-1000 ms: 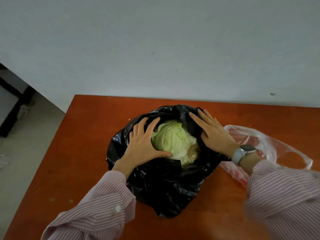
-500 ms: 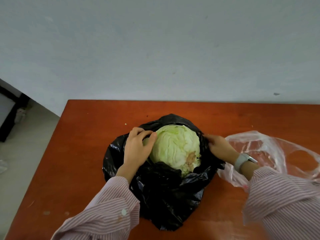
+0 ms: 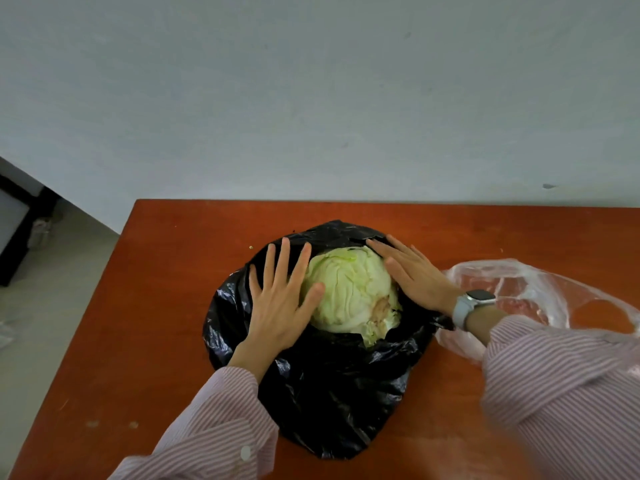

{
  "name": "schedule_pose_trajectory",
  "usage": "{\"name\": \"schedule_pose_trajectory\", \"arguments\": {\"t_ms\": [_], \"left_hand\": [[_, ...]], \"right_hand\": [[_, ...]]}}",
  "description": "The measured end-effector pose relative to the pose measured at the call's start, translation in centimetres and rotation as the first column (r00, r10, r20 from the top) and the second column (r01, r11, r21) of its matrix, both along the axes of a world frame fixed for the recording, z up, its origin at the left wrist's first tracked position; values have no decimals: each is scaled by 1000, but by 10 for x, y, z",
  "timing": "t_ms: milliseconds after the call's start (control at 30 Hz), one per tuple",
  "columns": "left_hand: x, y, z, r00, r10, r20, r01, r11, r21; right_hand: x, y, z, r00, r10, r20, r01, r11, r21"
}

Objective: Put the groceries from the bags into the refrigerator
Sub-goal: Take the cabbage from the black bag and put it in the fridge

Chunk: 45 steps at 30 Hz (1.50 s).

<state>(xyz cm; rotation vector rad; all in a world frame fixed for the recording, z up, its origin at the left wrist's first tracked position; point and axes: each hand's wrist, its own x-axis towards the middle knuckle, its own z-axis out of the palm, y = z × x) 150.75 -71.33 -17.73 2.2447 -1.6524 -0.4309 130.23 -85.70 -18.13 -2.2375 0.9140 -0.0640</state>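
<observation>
A pale green cabbage (image 3: 349, 292) sits in the open mouth of a black plastic bag (image 3: 332, 386) on the table. My left hand (image 3: 280, 299) lies flat with spread fingers against the cabbage's left side, its thumb on the leaves. My right hand (image 3: 415, 275), with a watch on the wrist, lies flat with straight fingers against the cabbage's right side. The lower part of the cabbage is hidden by the bag. No refrigerator is in view.
The reddish-brown table (image 3: 166, 306) stands against a pale wall (image 3: 311, 98). A clear plastic bag (image 3: 540, 299) with something reddish inside lies to the right of the black bag. Grey floor (image 3: 52, 306) and a dark piece of furniture (image 3: 17, 230) are at the left.
Half a second ago both hands pinched the bag's edges beside the cabbage. Now the fingers are straight and both palms lie flat on the cabbage's sides.
</observation>
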Motion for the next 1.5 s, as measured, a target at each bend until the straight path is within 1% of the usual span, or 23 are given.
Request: {"name": "schedule_pose_trajectory", "arguments": {"t_ms": [100,300,400,500,600,633,667,733,767,800,833,867,933,967,1033,1067,1133,1200,1267,1333,1367,1433,1500], "left_hand": [[11,-16,-3,994,46,-102,-40,997,62],[22,-40,-6,970,1,-244,15,998,62],[27,-45,-10,967,0,-255,12,999,46],[26,-44,-11,971,-17,-240,26,999,34],[24,-44,-10,976,-55,-212,55,998,-4],[24,-45,-10,978,-66,-197,64,998,-18],[24,-47,-10,980,-75,-184,71,997,-29],[24,-53,-11,979,-81,-188,76,997,-35],[24,-56,-13,977,-79,-200,75,997,-27],[24,-59,-16,974,-72,-216,73,997,-4],[25,-60,-22,970,-62,-234,70,997,28],[27,-61,-27,964,-42,-264,61,996,62],[31,-61,-32,924,27,-382,29,990,141],[32,-61,-31,900,62,-431,24,981,190],[31,-57,-25,883,92,-460,38,963,267],[29,-54,-22,886,103,-451,26,962,270],[27,-46,-19,886,127,-445,-34,977,210],[26,-39,-16,862,162,-480,-112,985,131],[25,-32,-14,847,149,-510,-139,989,58],[18,-23,-9,883,94,-460,-94,995,22],[14,-18,-6,919,54,-391,-57,998,4],[6,-2,-4,983,6,-184,-11,999,-31],[-1,10,-4,1000,1,-12,-2,997,-75]], "right_hand": [[3,-11,3,982,-159,97,136,968,211],[3,-28,-2,945,-290,150,264,949,172],[7,-27,8,942,-253,221,194,947,255],[4,-27,10,982,-115,148,70,959,276],[-3,-36,10,978,-104,179,43,948,315],[-3,-41,9,969,-135,207,73,956,283],[-2,-45,8,955,-164,246,118,975,190],[1,-49,7,929,-184,320,234,964,-125],[2,-52,4,942,-154,298,248,917,-311],[1,-55,0,972,-98,215,189,867,-461],[-1,-57,-5,997,-21,79,62,825,-562],[-4,-60,-12,998,13,-62,-48,797,-603],[-10,-58,-23,979,9,-203,-118,839,-531],[-11,-52,-30,968,44,-247,-148,894,-422],[-23,-40,-57,943,166,-288,-276,873,-402],[-27,-35,-65,929,194,-316,-302,890,-342],[-29,-28,-65,941,133,-312,-226,932,-282],[-30,-30,-62,960,41,-278,-85,986,-146],[-26,-32,-47,985,-117,-128,108,991,-75],[-20,-30,-28,963,-268,40,270,959,-83],[-15,-23,-18,944,-306,125,316,946,-75],[-5,-1,4,928,-269,258,296,952,-74],[3,20,17,958,-141,250,177,976,-125]]}}
